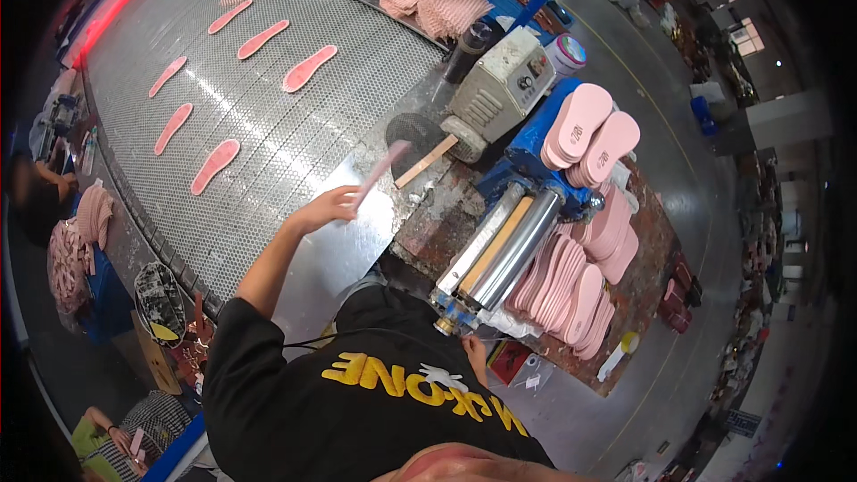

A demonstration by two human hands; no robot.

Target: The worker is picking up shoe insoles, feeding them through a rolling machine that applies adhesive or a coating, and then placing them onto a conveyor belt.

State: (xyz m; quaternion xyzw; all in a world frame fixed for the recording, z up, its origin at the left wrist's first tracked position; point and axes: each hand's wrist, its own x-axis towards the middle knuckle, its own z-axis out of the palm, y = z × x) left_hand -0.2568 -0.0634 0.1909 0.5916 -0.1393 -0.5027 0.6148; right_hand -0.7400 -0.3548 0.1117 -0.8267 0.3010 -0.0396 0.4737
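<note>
Over the near edge of the mesh conveyor (295, 138), my left hand (328, 210) is closed on a pink insole (386, 171), which is tilted and seen nearly edge-on. More pink insoles with a wet-looking surface (215, 167) lie spread in two rows on the mesh. My right hand (472, 347) is low beside the near end of the roller machine (509, 250); its fingers are too small and partly hidden to read. Stacks of pink insoles (558, 281) stand right of the rollers, and others (585, 120) rest on the machine's blue body.
A grey motor box (504, 80) with a dial stands behind the rollers, next to a dark bottle (469, 49) and a white tub (567, 54). A wooden strip (427, 162) lies on the stained worktable (437, 223). Other people's hands (125, 442) are at the lower left and along the conveyor.
</note>
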